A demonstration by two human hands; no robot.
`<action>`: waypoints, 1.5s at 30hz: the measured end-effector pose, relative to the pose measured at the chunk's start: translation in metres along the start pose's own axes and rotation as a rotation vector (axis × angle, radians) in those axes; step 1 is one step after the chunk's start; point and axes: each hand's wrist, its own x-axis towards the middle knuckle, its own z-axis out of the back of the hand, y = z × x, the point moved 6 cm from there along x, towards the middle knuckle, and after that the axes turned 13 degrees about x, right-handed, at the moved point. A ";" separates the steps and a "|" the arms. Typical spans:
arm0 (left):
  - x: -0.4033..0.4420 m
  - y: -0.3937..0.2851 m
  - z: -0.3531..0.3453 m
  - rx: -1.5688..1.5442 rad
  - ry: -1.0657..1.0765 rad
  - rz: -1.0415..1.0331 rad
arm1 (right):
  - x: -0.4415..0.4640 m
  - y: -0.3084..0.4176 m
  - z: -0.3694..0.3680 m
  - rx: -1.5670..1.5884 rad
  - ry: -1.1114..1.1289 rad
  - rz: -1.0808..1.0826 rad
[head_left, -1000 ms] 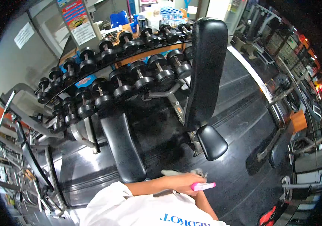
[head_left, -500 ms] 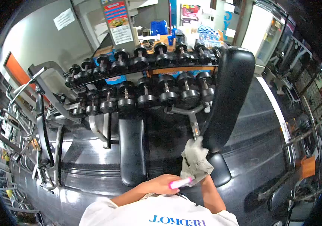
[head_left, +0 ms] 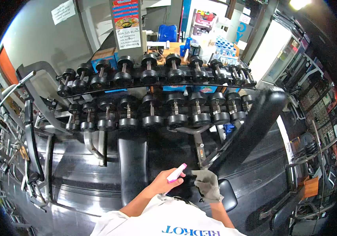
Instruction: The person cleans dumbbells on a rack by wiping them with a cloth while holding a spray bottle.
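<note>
My left hand [head_left: 164, 184] is closed around what looks like a spray bottle [head_left: 177, 173], its white-and-pink head pointing forward and right; the body below is hidden. A crumpled grey cloth [head_left: 208, 185] covers most of my right hand [head_left: 215, 206], whose fingers are hidden in it. Just beyond the cloth rises the tilted black backrest [head_left: 251, 131] of an adjustable bench, blurred near its top. Its seat pad [head_left: 228, 196] lies to the right of my right wrist. On the left, a flat black bench [head_left: 133, 167] is close to my left forearm.
A two-tier rack of black dumbbells [head_left: 151, 112] spans the front. Behind it stands a desk with water bottles [head_left: 225, 49] and a blue chair [head_left: 167, 33]. Exercise machines [head_left: 28, 129] line the left side, and more equipment [head_left: 294, 185] stands at the right.
The view has shifted, bringing more of the rack into sight. My left hand has tilted the spray bottle more upright and moved away from the cloth. The cloth hangs lower over my right hand.
</note>
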 end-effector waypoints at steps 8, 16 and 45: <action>0.060 0.060 0.090 -0.284 -0.166 0.186 | 0.101 -0.007 -0.043 0.394 -0.210 -0.472; 0.120 0.089 0.149 -0.312 -0.418 0.290 | 0.269 0.036 -0.067 -0.492 0.204 -0.060; 0.396 0.102 0.357 -0.055 -0.838 0.307 | 0.567 -0.098 -0.032 -0.143 0.420 -0.467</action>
